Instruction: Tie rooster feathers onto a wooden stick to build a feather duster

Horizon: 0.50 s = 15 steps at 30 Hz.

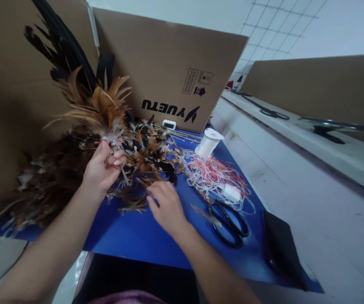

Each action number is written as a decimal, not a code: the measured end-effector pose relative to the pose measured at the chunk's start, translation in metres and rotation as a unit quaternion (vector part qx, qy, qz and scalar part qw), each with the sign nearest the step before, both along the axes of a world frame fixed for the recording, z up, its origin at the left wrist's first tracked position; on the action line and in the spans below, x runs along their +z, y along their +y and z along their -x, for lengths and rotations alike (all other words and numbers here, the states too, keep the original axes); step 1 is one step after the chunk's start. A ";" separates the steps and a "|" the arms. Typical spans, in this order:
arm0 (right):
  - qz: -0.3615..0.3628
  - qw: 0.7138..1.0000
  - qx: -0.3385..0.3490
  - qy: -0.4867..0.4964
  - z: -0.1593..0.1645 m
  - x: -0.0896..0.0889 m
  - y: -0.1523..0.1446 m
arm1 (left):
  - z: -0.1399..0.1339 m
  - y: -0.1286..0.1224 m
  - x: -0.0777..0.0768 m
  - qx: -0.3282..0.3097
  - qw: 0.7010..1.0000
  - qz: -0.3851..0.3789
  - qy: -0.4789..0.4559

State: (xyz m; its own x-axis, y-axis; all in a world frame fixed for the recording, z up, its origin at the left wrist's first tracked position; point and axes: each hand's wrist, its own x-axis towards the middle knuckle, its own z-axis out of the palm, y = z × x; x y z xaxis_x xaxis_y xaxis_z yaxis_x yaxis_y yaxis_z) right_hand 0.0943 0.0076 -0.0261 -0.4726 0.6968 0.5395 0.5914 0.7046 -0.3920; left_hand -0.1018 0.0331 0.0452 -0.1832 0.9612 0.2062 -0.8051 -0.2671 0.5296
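Observation:
My left hand (pixel 104 165) is closed around the base of a feather bunch (pixel 96 105), holding it upright. Long black feathers rise at its top, with orange-brown ones below and pale ties at the stems. My right hand (pixel 165 207) reaches palm down to loose feathers (pixel 137 202) at the near edge of the pile; its fingertips are partly hidden, so I cannot tell whether they grip any. A large heap of brown and black feathers (pixel 58 173) lies behind and left of both hands. Black-handled scissors (pixel 232 228) rest right of my right hand.
A blue table (pixel 128 238) carries a white spool (pixel 207 142), a tangle of red and white ribbon strips (pixel 216 173) and a black flat case (pixel 283 249). A cardboard box (pixel 165 63) stands behind. On the right, a white ledge (pixel 311 147) holds more scissors (pixel 273 113).

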 end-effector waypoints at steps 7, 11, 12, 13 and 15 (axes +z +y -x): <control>-0.070 0.973 0.153 -0.160 0.063 0.011 -0.022 | 0.005 -0.031 0.060 0.013 0.998 -0.049 0.022; -0.137 0.956 0.204 -0.162 0.106 0.015 -0.021 | 0.009 -0.050 0.085 0.039 0.994 -0.081 0.068; -0.147 0.950 0.221 -0.162 0.117 0.015 -0.021 | 0.009 -0.054 0.088 0.047 0.992 -0.081 0.082; -0.155 0.945 0.237 -0.162 0.127 0.016 -0.020 | 0.009 -0.058 0.090 0.055 0.991 -0.080 0.093; -0.173 0.935 0.264 -0.159 0.147 0.016 -0.019 | 0.009 -0.065 0.091 0.075 0.990 -0.059 0.107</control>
State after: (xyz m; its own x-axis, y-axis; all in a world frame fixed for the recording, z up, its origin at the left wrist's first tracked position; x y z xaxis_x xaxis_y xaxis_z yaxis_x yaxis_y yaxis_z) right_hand -0.0527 -0.0115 -0.0101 -0.8766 0.1304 0.4633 0.1730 0.9836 0.0504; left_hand -0.1105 -0.0316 0.1357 -0.2614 0.8934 0.3655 -0.6253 -0.4452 0.6410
